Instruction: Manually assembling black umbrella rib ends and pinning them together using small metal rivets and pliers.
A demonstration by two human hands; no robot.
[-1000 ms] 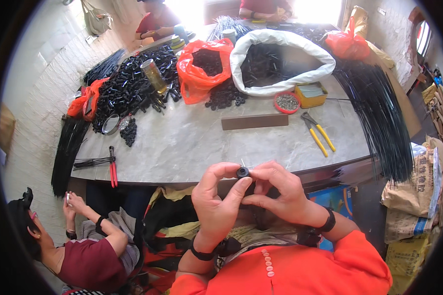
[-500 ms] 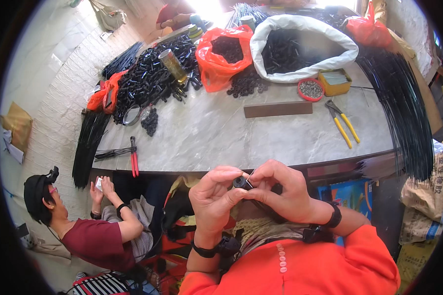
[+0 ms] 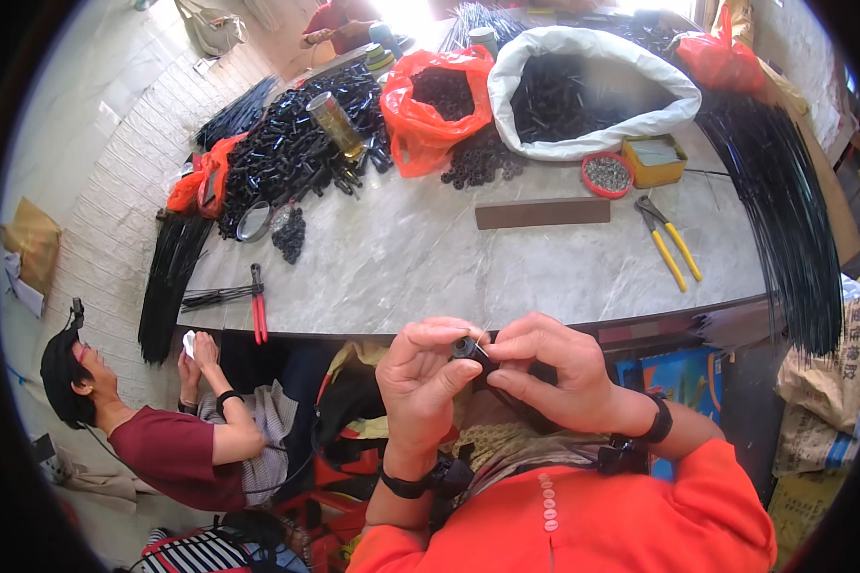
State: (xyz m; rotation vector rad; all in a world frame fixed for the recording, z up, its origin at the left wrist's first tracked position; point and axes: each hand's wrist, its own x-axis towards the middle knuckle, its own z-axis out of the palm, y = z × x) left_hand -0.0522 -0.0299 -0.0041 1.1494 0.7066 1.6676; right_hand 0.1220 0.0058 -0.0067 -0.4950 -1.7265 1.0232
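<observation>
Left hand (image 3: 419, 387) and right hand (image 3: 554, 368) close together at the fingertips. Table (image 3: 382, 258): heaped black tubes (image 3: 301, 143) lie loose, suggesting much left; finished count, cannot tell. Brown sack (image 3: 817, 377), right: dark printed characters, blue mark below. Smallest: black fitting (image 3: 464, 348), pinched between both hands just before the table's near edge; appears partway done.
</observation>
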